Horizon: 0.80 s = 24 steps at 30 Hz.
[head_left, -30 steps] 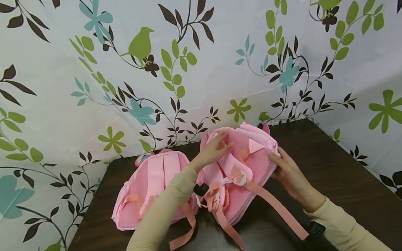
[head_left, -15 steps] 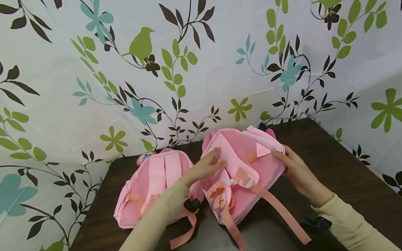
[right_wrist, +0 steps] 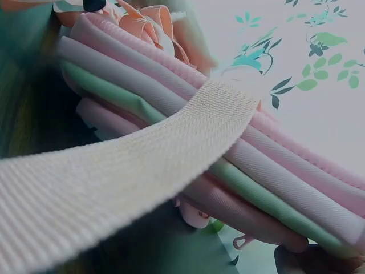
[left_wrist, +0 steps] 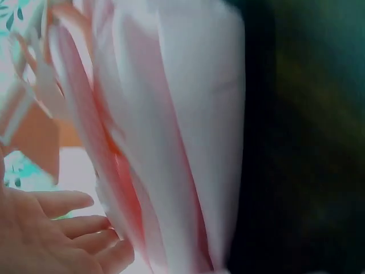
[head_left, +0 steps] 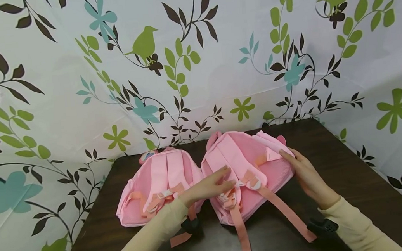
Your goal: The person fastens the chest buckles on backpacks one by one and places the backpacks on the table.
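A pink backpack (head_left: 279,170) leans tilted on the table, its padded shoulder straps facing me. My right hand (head_left: 307,176) grips its upper right edge, thumb on the near face. In front of the lower left strap is my left hand (head_left: 208,185), fingers loosely extended. The left wrist view has that hand (left_wrist: 63,234) palm in sight, fingertips right at the bag's pale folds (left_wrist: 194,114). Long peach webbing (head_left: 287,212) hangs from the strap buckles; in the right wrist view a webbing strap (right_wrist: 142,165) crosses the layered pink and green side.
A second pink backpack (head_left: 130,216) stands close on the left, straps also toward me, with a colourful round piece (head_left: 148,155) at its top. The dark wooden table (head_left: 340,162) meets a leaf-and-bird patterned cloth (head_left: 212,82) behind. Black wrist devices (head_left: 323,226) sit at both cuffs.
My left hand has come down from the top of the right backpack to its lower strap. My right hand has shifted slightly right with the edge, and the bag leans lower.
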Each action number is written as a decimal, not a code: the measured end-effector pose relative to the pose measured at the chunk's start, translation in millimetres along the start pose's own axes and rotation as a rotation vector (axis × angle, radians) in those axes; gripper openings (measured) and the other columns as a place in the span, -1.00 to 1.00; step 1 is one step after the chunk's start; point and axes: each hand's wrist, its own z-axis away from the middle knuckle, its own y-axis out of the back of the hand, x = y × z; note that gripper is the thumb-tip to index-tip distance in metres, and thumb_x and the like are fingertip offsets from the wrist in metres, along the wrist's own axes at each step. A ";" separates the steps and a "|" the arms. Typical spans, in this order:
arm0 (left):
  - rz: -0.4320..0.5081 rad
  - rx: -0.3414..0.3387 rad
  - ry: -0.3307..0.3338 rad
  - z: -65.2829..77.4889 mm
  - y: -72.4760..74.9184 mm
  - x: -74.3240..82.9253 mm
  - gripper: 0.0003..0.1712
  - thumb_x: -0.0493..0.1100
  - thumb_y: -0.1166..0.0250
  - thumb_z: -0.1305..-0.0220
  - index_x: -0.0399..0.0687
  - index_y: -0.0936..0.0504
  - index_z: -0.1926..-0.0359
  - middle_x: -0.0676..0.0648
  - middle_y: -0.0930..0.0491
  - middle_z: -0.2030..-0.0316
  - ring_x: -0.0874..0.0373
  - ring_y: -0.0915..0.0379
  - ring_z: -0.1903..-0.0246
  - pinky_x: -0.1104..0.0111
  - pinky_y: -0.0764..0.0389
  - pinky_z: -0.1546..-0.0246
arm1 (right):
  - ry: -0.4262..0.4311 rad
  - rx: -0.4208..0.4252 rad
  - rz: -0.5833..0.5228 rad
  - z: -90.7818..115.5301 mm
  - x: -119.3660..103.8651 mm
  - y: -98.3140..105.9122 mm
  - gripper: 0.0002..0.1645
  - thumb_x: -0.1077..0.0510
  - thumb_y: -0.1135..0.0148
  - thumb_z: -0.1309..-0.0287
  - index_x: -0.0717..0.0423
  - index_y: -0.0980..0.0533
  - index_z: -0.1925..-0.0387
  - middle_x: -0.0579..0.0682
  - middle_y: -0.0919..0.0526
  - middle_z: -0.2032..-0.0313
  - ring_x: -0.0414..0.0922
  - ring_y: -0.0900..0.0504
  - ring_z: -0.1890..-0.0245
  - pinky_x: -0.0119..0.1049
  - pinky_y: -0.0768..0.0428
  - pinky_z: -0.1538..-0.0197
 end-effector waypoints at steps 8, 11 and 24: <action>0.043 -0.046 0.011 9.9 -23.2 15.1 0.06 0.30 -0.29 -0.31 0.00 0.01 -0.60 0.02 0.00 -0.56 0.25 0.01 -0.46 0.16 -0.15 -0.44 | -0.025 0.026 0.058 0.4 5.3 4.6 -0.09 -0.16 -0.04 -0.48 0.33 0.02 -0.51 0.23 -0.21 -0.32 -0.27 -0.44 0.02 -0.54 -0.47 0.03; 0.010 -0.041 -0.028 14.0 -32.2 16.2 0.16 0.23 -0.40 -0.24 -0.06 0.05 -0.61 -0.01 0.00 -0.56 0.22 0.03 -0.47 0.19 -0.15 -0.44 | -0.062 0.032 0.097 0.4 8.8 8.0 -0.06 -0.16 -0.05 -0.47 0.35 0.05 -0.53 0.29 -0.17 -0.37 -0.17 -0.43 -0.05 -0.55 -0.47 0.05; -0.500 0.032 -0.211 15.3 -55.8 14.5 0.13 0.18 -0.48 -0.13 -0.29 -0.15 -0.52 -0.27 -0.16 -0.49 -0.06 -0.04 -0.49 0.17 -0.11 -0.45 | -0.139 0.027 0.195 -3.7 23.5 19.7 -0.09 0.02 -0.04 -0.47 0.41 0.14 -0.53 0.43 -0.08 -0.46 0.13 -0.24 -0.31 -0.23 -0.38 -0.25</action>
